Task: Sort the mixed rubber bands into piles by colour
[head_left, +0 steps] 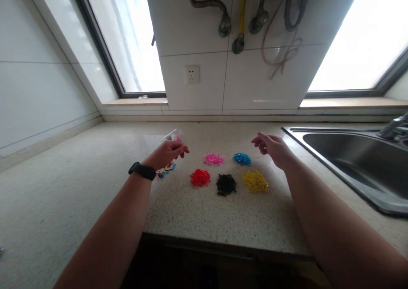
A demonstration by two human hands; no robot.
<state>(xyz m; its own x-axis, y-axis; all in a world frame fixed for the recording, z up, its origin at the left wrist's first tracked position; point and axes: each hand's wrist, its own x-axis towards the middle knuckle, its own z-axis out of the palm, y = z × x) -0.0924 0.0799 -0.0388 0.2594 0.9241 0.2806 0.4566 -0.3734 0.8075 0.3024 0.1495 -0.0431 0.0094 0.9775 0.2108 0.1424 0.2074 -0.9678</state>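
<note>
Five small heaps of coloured bands lie on the speckled counter [197,212]: pink [213,158], blue [242,158], red [200,177], black [226,184] and yellow [255,181]. My left hand [167,153], with a black wristband, hovers left of the heaps, its fingers pinched on a clear plastic bag [171,136]. A mixed-colour clump of bands [165,170] lies under that wrist. My right hand [272,148] floats just right of the blue heap, fingers loosely apart and holding nothing.
A steel sink [357,165] with a tap [393,127] is set into the counter at the right. The tiled wall behind carries a socket [192,74] and hanging hoses [242,17]. Windows flank it on both sides.
</note>
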